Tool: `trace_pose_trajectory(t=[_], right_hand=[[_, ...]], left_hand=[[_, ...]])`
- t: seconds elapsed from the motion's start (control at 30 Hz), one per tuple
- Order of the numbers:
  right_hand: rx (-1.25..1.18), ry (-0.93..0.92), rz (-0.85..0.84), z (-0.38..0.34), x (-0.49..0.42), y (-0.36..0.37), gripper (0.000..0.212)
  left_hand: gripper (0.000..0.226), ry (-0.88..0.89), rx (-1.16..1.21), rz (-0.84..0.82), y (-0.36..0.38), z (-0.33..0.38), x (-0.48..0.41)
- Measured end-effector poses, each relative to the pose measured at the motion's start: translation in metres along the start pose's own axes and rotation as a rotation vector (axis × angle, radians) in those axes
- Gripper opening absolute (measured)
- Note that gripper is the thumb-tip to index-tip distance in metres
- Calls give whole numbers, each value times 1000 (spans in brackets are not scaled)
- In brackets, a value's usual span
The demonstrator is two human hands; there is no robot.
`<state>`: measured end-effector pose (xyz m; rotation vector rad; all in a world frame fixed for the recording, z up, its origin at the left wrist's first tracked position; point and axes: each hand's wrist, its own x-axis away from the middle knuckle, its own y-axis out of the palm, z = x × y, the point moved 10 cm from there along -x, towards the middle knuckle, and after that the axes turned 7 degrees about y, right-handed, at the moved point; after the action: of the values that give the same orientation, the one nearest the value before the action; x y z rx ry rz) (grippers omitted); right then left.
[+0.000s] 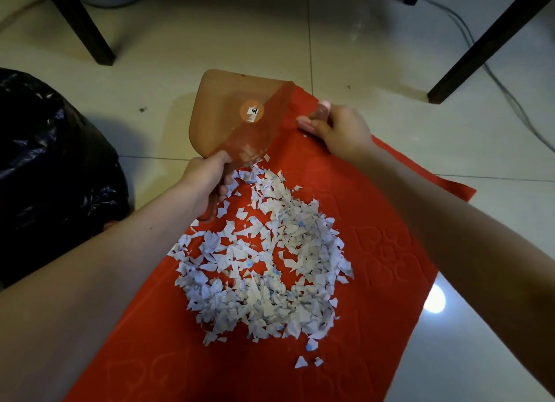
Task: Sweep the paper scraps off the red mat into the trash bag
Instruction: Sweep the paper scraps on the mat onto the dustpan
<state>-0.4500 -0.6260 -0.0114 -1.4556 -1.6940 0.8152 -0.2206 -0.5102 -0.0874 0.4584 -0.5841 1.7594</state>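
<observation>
In the head view the sweeping has barely started. Almost all the paper scraps [264, 266] lie in one loose heap on the middle of the red mat [390, 251], which lies on the tiled floor [180, 56].

The left hand [207, 185] is curled round the handle of a translucent brown dustpan [240, 116], and the pan slants up over the mat's far end, just beyond the heap. The right hand [342, 131] is closed round a small pink brush [306, 125] near the far edge of the mat, apart from the scraps. The black trash bag [45, 161] sits on the floor just left of the mat, close to the left forearm.

The next move probably calls for lowering the pan's lip flat on the mat beside the heap, then drawing the brush through the scraps toward it. Light strokes would suit, since such thin bits will scatter easily.

- **Task things:** one mat, one dustpan, one brush and one bag.
- **Scraps:** one heap, far too many pieces to count, plus two strays [300, 362] near the mat's near right edge.
- **Surroundings:** three dark furniture legs [81, 23] and one cable [480, 56] beyond the mat.
</observation>
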Motion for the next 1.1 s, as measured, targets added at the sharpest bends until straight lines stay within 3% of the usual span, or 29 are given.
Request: trace_pose_trajectory(t=[0.07,0.17,0.37,0.7,0.83,1.0,1.1], right_hand=[[47,-110,-115,-16,13,13,28],[-121,-120,-155,-19,26,3,24],[-244,-44,80,-10,-4,-38,25],[-100,102,244,-18,-54,-10,33],[-47,53,116,-39,-67,19,31],[72,-321,-227,-80,-26,54,28],[127,-426,-354,-72,8,46,22]], left_hand=[[21,-9,6,15,-5,0,0],[21,-11,10,34,-11,0,-3],[22,-29,2,46,-15,0,-5],[20,-23,30,50,-23,2,-8],[23,-10,60,65,-30,2,-10],[27,-19,76,69,-39,-4,-12],[25,-35,64,64,-42,-9,-13]])
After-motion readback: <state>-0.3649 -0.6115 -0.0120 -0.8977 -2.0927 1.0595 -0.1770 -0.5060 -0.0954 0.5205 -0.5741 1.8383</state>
